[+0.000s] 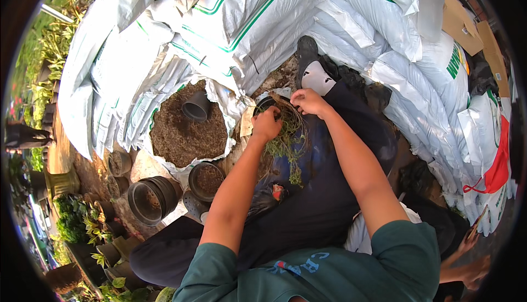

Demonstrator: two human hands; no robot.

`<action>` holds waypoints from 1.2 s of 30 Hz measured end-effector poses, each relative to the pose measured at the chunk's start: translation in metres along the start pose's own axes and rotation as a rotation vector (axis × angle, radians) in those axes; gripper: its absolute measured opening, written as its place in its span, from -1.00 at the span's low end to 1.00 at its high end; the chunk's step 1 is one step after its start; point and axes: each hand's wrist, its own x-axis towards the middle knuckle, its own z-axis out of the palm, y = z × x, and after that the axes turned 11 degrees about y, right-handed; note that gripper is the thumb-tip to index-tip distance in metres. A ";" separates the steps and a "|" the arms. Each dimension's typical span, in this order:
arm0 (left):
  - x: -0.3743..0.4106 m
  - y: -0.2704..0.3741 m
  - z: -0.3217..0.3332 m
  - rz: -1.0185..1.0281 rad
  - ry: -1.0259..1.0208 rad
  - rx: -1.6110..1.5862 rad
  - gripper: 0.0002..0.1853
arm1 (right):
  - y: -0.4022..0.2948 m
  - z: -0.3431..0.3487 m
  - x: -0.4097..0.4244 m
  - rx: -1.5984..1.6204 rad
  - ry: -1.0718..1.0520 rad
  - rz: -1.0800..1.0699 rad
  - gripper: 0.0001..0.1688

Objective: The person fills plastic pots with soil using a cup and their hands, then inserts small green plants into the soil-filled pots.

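Note:
A trailing green plant with thin, tangled stems hangs over the near side of a black plastic pot. My left hand is at the pot's mouth, fingers curled in against the stems; its fingertips are hidden. On the other side, my right hand has bent fingers beside the plant's brown stems; whether they pinch a stem is unclear. To the left, an opened white sack holds brown growing mix. A small empty black pot lies tilted on that mix.
Stacked white sacks wall in the far side and right. Nested black pots and a soil-filled pot stand at left. A black plastic bag lies by my legs. Another person's hand shows at lower right.

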 end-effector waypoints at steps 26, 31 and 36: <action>0.025 -0.016 0.001 -0.133 0.112 -0.791 -0.80 | 0.005 -0.004 0.013 -0.525 0.129 -0.196 -0.66; 0.024 -0.025 -0.003 -0.116 0.215 -0.825 -0.82 | -0.022 -0.017 -0.005 -0.482 0.100 -0.236 -0.70; 0.018 -0.015 -0.016 -0.079 0.292 -0.889 -0.82 | -0.012 0.008 -0.008 -0.572 0.082 -0.265 -0.79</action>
